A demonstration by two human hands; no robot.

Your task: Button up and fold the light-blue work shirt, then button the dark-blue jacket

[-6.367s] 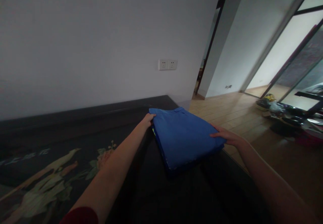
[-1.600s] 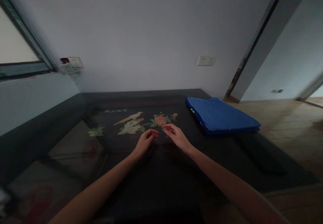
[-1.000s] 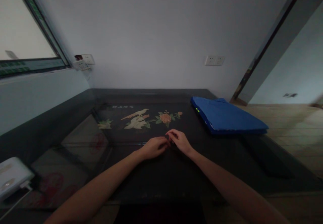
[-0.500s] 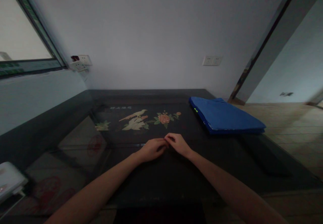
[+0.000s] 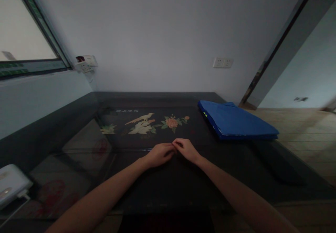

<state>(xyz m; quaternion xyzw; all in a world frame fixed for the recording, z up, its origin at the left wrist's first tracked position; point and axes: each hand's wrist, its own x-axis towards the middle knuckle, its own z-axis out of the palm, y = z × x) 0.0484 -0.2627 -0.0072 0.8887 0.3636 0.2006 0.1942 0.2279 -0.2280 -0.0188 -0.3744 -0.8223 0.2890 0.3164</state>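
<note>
Loosely bent fingers are shaping my grip on both sides: my left hand [image 5: 160,154] and my right hand [image 5: 187,149] are resting half closed over the near part of the black table [image 5: 170,191], their fingertips touching each other in front of me. I am not able to tell whether anything small is sitting between the tips, because the fingers are hiding that spot. Both forearms [image 5: 118,183] are reaching in from the lower corners of my view, angling toward each other.

Just beyond my hands, a painted flower [image 5: 172,122] and a painted bird [image 5: 143,117] are decorating the tabletop, with pale lettering [image 5: 127,111] showing above the bird. Off to my right, well apart from my right hand, the blue folded cloth [image 5: 237,121] is lying flat in layers near the table's right edge, a small yellow-green mark [image 5: 205,114] showing on its left side. At the far left, a white device [image 5: 14,184] is showing only partly, with a white cable [image 5: 15,212] running down from it. Behind the table, a double socket [image 5: 223,63] is sitting on the pale wall [image 5: 157,33].
</note>
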